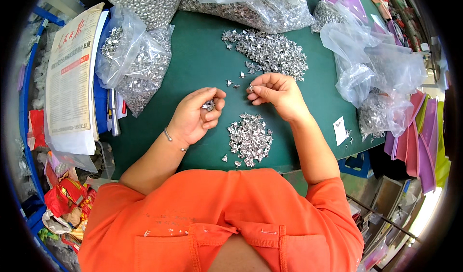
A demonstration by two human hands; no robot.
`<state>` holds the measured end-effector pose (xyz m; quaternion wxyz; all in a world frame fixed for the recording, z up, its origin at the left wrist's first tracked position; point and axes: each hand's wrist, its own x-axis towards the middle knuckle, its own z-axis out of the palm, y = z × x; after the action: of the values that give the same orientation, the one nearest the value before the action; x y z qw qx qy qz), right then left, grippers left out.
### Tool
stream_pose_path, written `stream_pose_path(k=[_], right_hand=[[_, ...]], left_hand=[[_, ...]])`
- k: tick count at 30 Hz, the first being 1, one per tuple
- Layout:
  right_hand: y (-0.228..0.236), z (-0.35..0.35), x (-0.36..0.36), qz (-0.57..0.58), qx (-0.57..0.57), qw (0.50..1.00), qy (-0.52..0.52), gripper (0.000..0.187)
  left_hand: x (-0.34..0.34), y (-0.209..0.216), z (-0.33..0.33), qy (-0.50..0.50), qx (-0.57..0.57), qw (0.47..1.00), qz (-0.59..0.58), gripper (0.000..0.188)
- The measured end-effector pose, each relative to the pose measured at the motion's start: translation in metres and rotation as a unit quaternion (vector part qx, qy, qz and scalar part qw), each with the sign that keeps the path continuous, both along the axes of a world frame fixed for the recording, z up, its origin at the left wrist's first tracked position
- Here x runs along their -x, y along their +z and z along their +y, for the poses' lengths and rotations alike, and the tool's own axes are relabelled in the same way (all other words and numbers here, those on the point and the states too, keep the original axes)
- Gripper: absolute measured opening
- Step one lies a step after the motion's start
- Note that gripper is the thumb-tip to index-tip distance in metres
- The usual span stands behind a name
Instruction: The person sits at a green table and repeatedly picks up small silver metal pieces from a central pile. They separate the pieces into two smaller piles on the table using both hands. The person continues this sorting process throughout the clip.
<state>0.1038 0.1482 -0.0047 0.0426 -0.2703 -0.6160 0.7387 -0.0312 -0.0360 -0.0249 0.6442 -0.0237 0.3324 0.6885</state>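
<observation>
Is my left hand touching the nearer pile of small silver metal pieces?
Apart. The head view shows a strip of green tabletop between the left hand and the nearer silver pile.

The near heap and far heap are glinting as glossy metal. At left, a plastic bag is shining, clear and crinkled, while the newspaper is showing matt paper. The tabletop is looking smooth; the garment is showing matt cloth.

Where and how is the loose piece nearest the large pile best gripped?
Probably by its opposite edges, from above, between thumb and forefinger: the loose piece is small and lies apart from the large pile, leaving its sides free. Its pose is too small to tell.
</observation>
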Motion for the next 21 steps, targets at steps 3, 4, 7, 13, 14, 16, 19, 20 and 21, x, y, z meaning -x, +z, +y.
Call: stream_pose_path(k=[3, 4, 7, 13, 14, 16, 19, 20, 21], right_hand=[[0.003, -0.001, -0.005, 0.008, 0.075, 0.997, -0.007, 0.01], [0.004, -0.001, -0.006, 0.011, 0.091, 0.996, -0.009, 0.01], [0.008, -0.001, -0.008, 0.031, 0.117, 0.993, -0.004, 0.009], [0.013, 0.015, -0.018, 0.164, -0.049, 0.962, 0.212, 0.005], [0.016, 0.014, -0.014, 0.144, -0.128, 0.959, 0.209, 0.005], [0.022, 0.007, -0.003, 0.1, -0.283, 0.934, 0.195, 0.006], [0.011, -0.019, 0.02, 0.109, -0.436, 0.888, 0.093, 0.007], [0.004, -0.023, 0.024, 0.121, -0.485, 0.864, 0.068, 0.007], [-0.009, -0.021, 0.025, 0.135, -0.543, 0.825, 0.084, 0.011]], left_hand=[[0.0, 0.0, 0.0, 0.0, -0.002, 1.0, -0.004, 0.023], [0.0, 0.0, 0.0, 0.0, -0.003, 1.0, -0.005, 0.023], [0.0, 0.0, 0.001, 0.0, -0.004, 1.0, -0.007, 0.023], [0.001, 0.0, 0.0, 0.001, -0.005, 1.0, -0.012, 0.023], [0.001, 0.0, 0.0, 0.0, -0.007, 1.0, -0.012, 0.023], [0.001, -0.001, 0.0, 0.0, -0.008, 1.0, -0.01, 0.023], [0.0, 0.0, 0.001, -0.001, -0.009, 1.0, -0.006, 0.023], [0.0, 0.001, 0.0, 0.0, -0.007, 1.0, -0.005, 0.023], [0.001, 0.001, 0.0, 0.0, -0.004, 1.0, -0.003, 0.023]])
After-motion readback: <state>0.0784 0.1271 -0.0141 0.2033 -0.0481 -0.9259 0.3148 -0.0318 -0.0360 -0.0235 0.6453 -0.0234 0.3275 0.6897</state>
